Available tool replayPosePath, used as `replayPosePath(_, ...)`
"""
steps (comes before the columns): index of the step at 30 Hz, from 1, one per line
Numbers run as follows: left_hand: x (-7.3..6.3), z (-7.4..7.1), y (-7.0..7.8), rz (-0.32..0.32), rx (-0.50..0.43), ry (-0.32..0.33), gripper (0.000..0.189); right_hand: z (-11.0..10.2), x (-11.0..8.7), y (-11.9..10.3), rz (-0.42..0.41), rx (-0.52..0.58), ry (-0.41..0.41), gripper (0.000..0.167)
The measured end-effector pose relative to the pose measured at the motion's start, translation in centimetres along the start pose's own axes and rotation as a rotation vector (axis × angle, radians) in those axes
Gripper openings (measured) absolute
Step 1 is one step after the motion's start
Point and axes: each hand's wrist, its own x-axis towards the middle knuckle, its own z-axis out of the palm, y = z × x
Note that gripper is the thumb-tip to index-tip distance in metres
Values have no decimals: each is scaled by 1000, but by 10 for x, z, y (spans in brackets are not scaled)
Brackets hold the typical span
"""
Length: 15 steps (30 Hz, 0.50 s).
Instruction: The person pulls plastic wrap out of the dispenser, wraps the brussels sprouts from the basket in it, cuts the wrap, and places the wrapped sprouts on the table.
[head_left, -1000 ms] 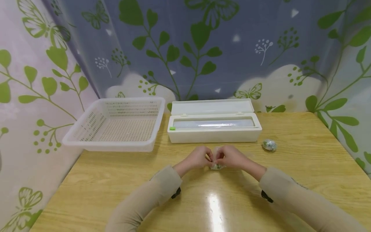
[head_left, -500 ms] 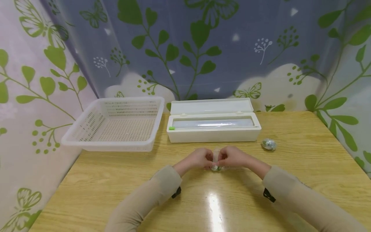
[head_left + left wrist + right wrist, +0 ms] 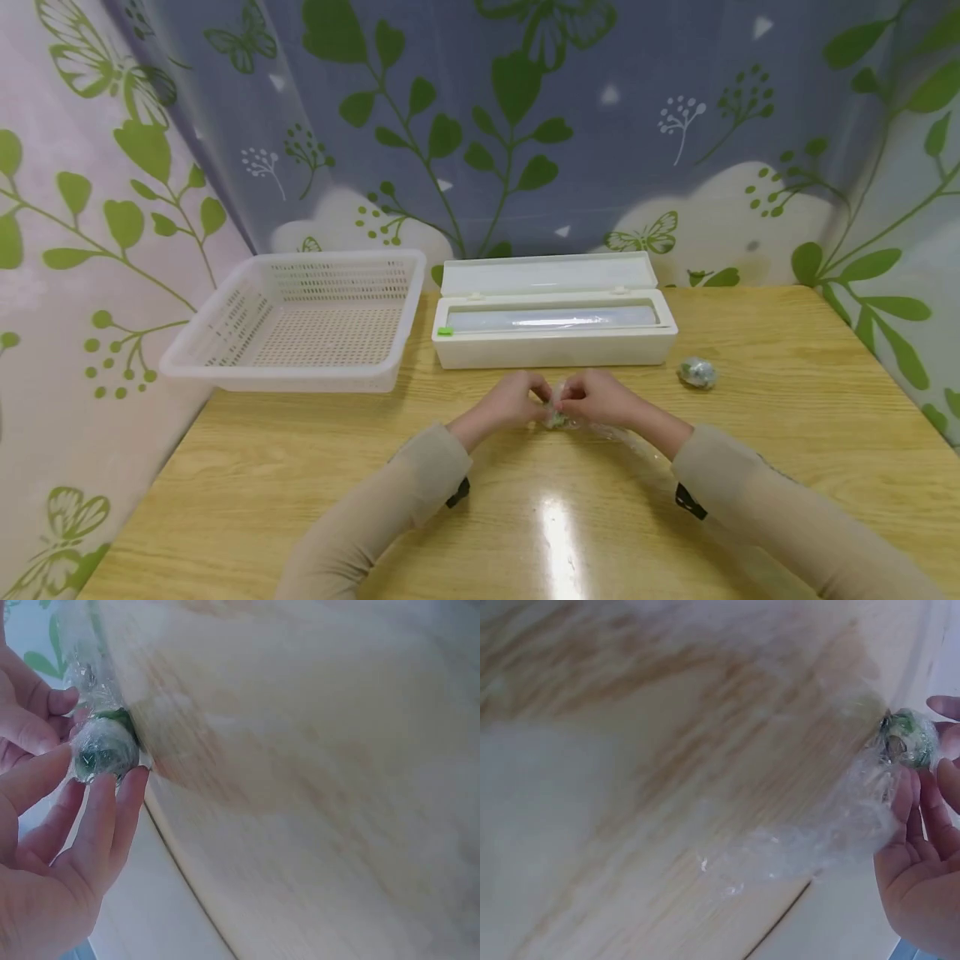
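A small green-and-white vegetable-like bundle wrapped in cling film (image 3: 557, 420) is between the two hands, low over the table. In the left wrist view the bundle (image 3: 105, 750) sits at the fingertips of my left hand (image 3: 510, 402), which pinches it from the left. My right hand (image 3: 604, 399) pinches the bundle and its film from the other side. A loose tail of clear film (image 3: 802, 847) trails away below the right fingers in the right wrist view. Exactly what lies inside the wrap is hard to tell.
Behind the hands stands a white cling film box (image 3: 555, 350), lid up, a film roll (image 3: 551, 319) inside. A white perforated basket (image 3: 300, 379) is at the left. Another wrapped bundle (image 3: 697, 373) lies right of the box on the wooden table (image 3: 337, 483).
Both hands have stayed together at the bundle, shifting slightly upward in view over the last half second. The loose film now trails to the right, beneath the right wrist.
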Motion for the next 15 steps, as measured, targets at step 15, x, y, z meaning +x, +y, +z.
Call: replayPosePath(15, 3, 0, 1, -41, -35, 10, 10, 1, 3, 1, 29, -70, 67, 12)
